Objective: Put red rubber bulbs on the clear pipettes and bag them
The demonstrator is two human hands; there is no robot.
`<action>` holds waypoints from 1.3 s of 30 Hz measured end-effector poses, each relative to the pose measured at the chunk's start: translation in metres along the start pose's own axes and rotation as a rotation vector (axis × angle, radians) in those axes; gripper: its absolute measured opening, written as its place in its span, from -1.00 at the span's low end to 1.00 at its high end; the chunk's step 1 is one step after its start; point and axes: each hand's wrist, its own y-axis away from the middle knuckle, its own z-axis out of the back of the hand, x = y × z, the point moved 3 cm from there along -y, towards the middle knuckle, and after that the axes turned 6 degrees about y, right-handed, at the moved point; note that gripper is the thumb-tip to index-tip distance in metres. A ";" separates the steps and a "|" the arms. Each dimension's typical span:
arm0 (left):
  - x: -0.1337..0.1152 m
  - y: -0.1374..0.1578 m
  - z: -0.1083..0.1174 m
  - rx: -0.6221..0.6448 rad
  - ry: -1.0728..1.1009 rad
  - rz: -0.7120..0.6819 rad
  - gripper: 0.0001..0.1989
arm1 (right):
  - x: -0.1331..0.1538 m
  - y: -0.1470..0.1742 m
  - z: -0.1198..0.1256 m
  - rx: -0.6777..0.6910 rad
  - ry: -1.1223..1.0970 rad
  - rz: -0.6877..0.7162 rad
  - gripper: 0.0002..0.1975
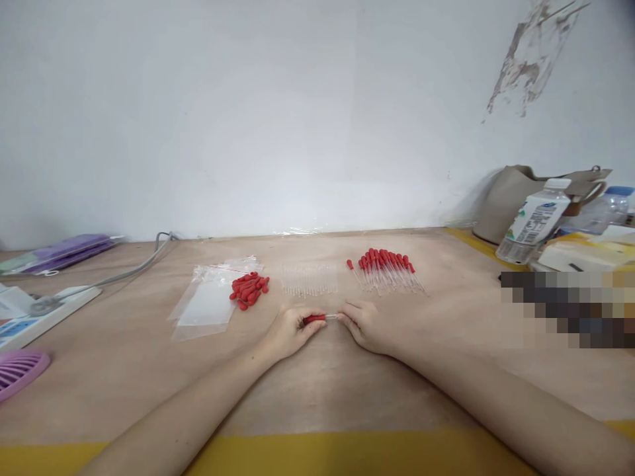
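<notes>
My left hand (292, 330) pinches a red rubber dropper bulb (314, 319) between thumb and fingers. A clear thin dropper tube (331, 317) spans the gap between my hands, its left end at the bulb. The fingertips of my right hand (364, 325) close on the tube's other end. Beyond my left hand lies a pile of red bulbs (249, 289) on a clear plastic bag (206, 311). A row of bare clear tubes (310, 279) lies straight ahead. Past my right hand, several droppers with red bulbs fitted (389, 268) lie side by side.
At left are a power strip (64, 307) with a grey cable (143, 264), purple packets (74, 253) and a pink slatted object (22, 370). A leaning bottle (533, 221), a beige bag (506, 198) and blurred items stand at right. A white wall (297, 119) closes the back.
</notes>
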 end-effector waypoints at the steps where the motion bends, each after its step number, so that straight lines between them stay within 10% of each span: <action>1: -0.001 -0.001 0.001 -0.009 -0.025 -0.020 -0.78 | 0.001 0.000 0.002 0.015 0.013 -0.004 -0.72; 6: 0.006 -0.005 0.004 -0.131 -0.087 -0.029 -0.73 | 0.005 0.000 0.007 -0.009 0.059 -0.049 -0.78; 15: 0.009 -0.011 -0.004 -0.125 -0.192 0.038 -0.79 | -0.073 -0.030 0.022 0.069 -0.116 -0.808 -0.68; 24: 0.012 -0.013 -0.005 -0.093 -0.191 0.039 -0.85 | -0.094 -0.038 0.004 0.142 0.216 -0.926 -0.70; 39: 0.009 -0.013 -0.007 -0.060 -0.249 0.031 -0.86 | -0.054 -0.058 -0.026 0.091 0.150 -0.809 -0.70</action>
